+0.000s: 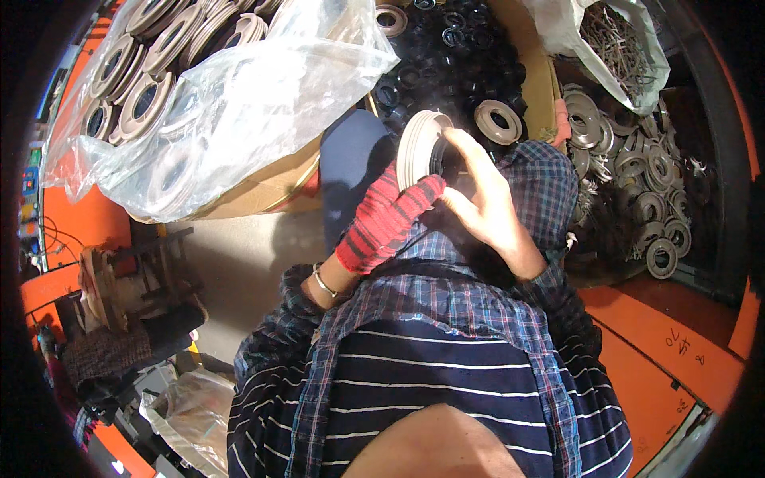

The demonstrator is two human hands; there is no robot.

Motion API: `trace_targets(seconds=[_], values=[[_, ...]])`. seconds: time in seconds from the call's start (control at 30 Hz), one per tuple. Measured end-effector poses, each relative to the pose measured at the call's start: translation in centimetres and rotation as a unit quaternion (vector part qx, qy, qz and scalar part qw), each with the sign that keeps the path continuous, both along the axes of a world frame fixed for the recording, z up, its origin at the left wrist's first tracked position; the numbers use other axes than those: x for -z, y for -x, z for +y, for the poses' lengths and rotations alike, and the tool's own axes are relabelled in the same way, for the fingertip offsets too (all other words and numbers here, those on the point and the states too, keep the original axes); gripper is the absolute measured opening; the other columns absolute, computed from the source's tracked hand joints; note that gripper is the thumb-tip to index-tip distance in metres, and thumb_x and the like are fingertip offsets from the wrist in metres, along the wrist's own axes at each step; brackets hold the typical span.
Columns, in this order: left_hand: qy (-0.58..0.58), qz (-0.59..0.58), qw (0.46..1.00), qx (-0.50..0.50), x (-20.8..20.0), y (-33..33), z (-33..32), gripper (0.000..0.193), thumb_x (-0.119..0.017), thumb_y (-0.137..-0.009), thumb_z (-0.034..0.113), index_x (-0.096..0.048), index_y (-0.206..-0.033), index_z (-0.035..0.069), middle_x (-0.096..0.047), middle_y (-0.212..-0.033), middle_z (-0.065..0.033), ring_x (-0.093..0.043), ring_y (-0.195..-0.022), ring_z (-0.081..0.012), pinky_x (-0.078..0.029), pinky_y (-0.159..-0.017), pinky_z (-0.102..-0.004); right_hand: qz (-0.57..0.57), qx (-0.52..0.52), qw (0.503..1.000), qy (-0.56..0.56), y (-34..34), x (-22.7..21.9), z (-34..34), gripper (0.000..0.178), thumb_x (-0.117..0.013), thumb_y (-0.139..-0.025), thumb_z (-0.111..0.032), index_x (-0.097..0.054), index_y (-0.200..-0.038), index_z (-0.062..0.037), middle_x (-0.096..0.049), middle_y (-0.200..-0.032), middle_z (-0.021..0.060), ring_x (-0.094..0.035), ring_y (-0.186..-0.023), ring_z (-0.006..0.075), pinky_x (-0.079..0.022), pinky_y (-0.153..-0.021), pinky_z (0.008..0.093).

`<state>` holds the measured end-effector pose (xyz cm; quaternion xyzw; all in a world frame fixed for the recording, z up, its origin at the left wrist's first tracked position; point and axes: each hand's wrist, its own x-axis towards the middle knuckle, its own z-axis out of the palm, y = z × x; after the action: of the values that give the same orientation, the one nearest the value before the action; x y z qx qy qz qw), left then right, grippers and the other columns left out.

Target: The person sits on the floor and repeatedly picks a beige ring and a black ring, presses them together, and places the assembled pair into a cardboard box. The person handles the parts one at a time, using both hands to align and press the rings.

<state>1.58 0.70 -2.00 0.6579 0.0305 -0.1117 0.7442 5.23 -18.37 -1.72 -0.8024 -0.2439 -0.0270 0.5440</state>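
One grey flanged ring (420, 147) stands on edge between both hands, above the person's lap and in front of a heap of black rings (458, 48). The red-gloved left hand (381, 225) grips its lower rim while the bare right hand (484, 199) pinches its far side. Steadying the rim with the glove would probably keep it square.

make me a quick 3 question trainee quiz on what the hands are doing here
1. True or false: the left hand wears a red and black knit glove.
2. What do both hands hold between them?
A. a plastic bag
B. a stack of pale grey rings
C. a metal clip
3. Fill in: the right hand is ____ (bare or gloved).

Key: 1 true; 2 B; 3 bare
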Motion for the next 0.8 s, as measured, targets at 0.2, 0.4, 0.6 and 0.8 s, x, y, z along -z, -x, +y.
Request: trace_targets(seconds=[0.2, 0.4, 0.6, 0.8], values=[[-0.221, -0.195, 0.955, 0.010, 1.1, -0.7, -1.8, 0.066, -0.073, -0.092, 0.021, -0.043, -0.147, 0.002, -0.056, -0.139, -0.0166, -0.058, -0.124, -0.0242, -0.047, -0.102, -0.0348, 0.384, 0.089, 0.874, -0.285, -0.6, 1.7, 1.7, 0.045, -0.066, -0.098, -0.024, -0.056, -0.133, 0.0019, -0.064, -0.123, 0.0107, -0.063, -0.108, 0.0164, -0.052, -0.094, 0.0312], [-0.020, -0.049, 0.999, 0.011, 1.6, -1.4, -0.8, 0.053, -0.069, -0.095, 0.018, -0.049, -0.142, 0.001, -0.064, -0.125, -0.0088, -0.061, -0.109, -0.0152, -0.050, -0.094, -0.0315, 0.216, 0.129, 0.962, 0.104, -1.4, 0.8, -0.3, 0.058, -0.073, -0.090, -0.042, -0.059, -0.124, 0.0024, -0.069, -0.106, 0.0187, -0.071, -0.082, 0.0216, -0.056, -0.074, 0.0322], [-0.163, -0.211, 0.964, 0.004, 0.2, -1.1, -1.8, 0.057, -0.073, -0.091, 0.018, -0.050, -0.141, 0.000, -0.063, -0.130, -0.0132, -0.062, -0.113, -0.0178, -0.050, -0.097, -0.0320, 0.279, 0.144, 0.946, -0.084, -1.1, 0.0, 1.0, 0.048, -0.069, -0.092, -0.034, -0.057, -0.124, -0.0005, -0.069, -0.101, 0.0081, -0.069, -0.087, 0.0175, -0.056, -0.076, 0.0324], [-0.125, -0.154, 0.980, 0.016, 1.6, -1.5, -1.1, 0.052, -0.071, -0.093, 0.017, -0.053, -0.139, 0.000, -0.065, -0.125, -0.0105, -0.063, -0.109, -0.0171, -0.052, -0.095, -0.0335, 0.439, 0.117, 0.887, -0.081, -1.6, -0.1, -0.4, 0.054, -0.062, -0.096, -0.045, -0.055, -0.128, -0.0023, -0.068, -0.094, 0.0091, -0.066, -0.071, 0.0163, -0.057, -0.067, 0.0311]])
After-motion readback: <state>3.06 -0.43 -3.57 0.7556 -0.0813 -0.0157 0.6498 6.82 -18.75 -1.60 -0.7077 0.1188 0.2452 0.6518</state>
